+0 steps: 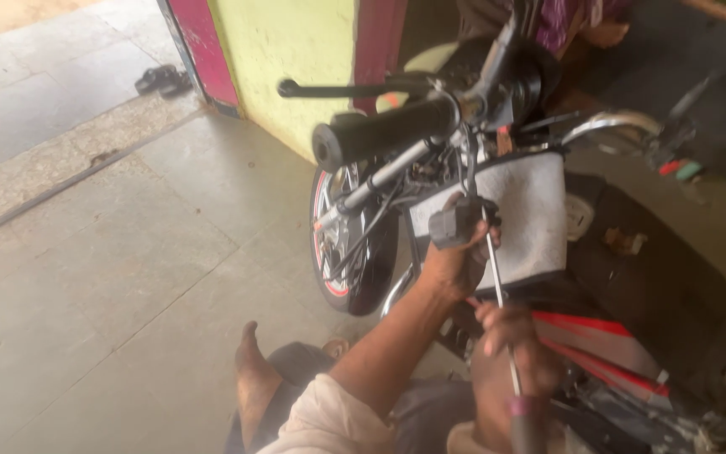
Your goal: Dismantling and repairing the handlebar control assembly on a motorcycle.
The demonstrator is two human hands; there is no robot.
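Note:
A motorcycle stands in front of me, its black handlebar grip [384,133] and lever [338,88] pointing left. My left hand [455,256] holds a small black switch housing [455,223] that hangs on cables below the handlebar. My right hand [510,336] grips a long screwdriver [497,286]; its thin metal shaft runs up to the housing and its handle [524,420] sits low by my wrist. A grey-white cloth [531,219] lies over the black fuel tank [657,277] behind my hands.
The front wheel [350,244] with a red rim stripe rests on the concrete floor [111,277]. My bare foot [254,378] lies beside it. A yellow and pink pillar [287,59] stands behind. A pair of sandals [163,80] lies far left. Another person's clothing [573,21] shows at the top.

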